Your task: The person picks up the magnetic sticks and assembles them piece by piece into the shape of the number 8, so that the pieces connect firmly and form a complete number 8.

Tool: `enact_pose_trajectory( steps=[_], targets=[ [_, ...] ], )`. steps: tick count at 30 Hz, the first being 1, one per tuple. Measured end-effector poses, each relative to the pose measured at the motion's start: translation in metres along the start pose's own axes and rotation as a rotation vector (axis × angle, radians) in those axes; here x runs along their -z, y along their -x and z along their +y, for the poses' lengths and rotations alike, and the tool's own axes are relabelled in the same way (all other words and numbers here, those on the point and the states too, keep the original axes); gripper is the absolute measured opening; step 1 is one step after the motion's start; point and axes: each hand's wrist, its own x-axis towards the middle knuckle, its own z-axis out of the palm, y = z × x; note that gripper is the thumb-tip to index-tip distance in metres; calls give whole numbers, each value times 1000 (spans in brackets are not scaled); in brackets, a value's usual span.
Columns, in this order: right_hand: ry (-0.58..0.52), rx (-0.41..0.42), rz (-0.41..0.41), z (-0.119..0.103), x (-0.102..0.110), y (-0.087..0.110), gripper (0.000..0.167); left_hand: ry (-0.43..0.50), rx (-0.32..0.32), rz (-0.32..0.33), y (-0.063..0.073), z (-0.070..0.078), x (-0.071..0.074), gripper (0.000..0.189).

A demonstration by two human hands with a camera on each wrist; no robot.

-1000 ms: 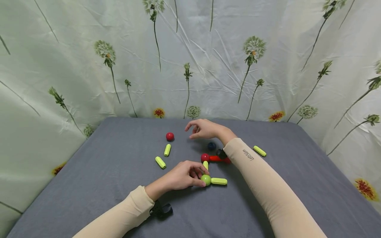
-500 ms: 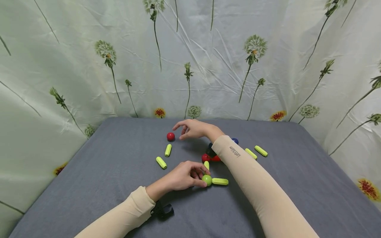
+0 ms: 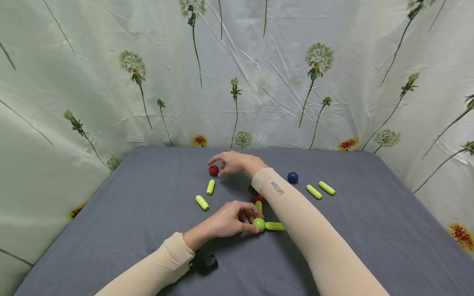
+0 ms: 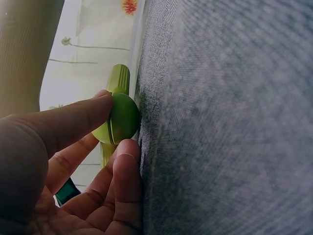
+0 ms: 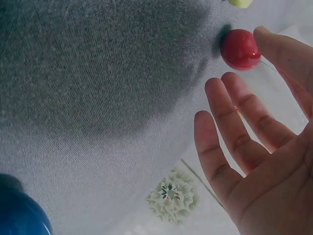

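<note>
In the head view my left hand (image 3: pixel 233 220) pinches a light-green ball (image 3: pixel 259 225) between thumb and fingers. Two yellow-green ribbed sticks join that ball, one (image 3: pixel 275 226) pointing right and one (image 3: pixel 259 207) pointing away. The left wrist view shows the thumb on the green ball (image 4: pixel 124 117), which has a seam. My right hand (image 3: pixel 237 162) reaches over the table beside a loose red ball (image 3: pixel 213 170). Its fingers are spread around the ball without gripping it; in the right wrist view the thumb appears close to the red ball (image 5: pixel 240 49), contact unclear.
Two yellow-green sticks (image 3: pixel 210 187) (image 3: pixel 202 202) lie left of centre. Two more sticks (image 3: pixel 314 192) (image 3: pixel 326 188) lie at right, near a blue ball (image 3: pixel 292 177). A red piece (image 3: pixel 257 197) is mostly hidden under the right forearm. A floral curtain (image 3: pixel 237 74) hangs behind the grey-covered table (image 3: pixel 122 213).
My right hand has moved left to the red ball, its forearm uncovering the blue ball and a stick at right while covering more of the red piece. The left hand keeps its hold.
</note>
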Motion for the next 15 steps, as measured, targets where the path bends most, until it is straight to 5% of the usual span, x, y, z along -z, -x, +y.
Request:
enact_pose_trajectory(
  steps=[15],
  targets=[
    [77, 48, -6, -3, -5, -6, 53, -15, -13, 3, -1, 0, -1, 24]
  ],
)
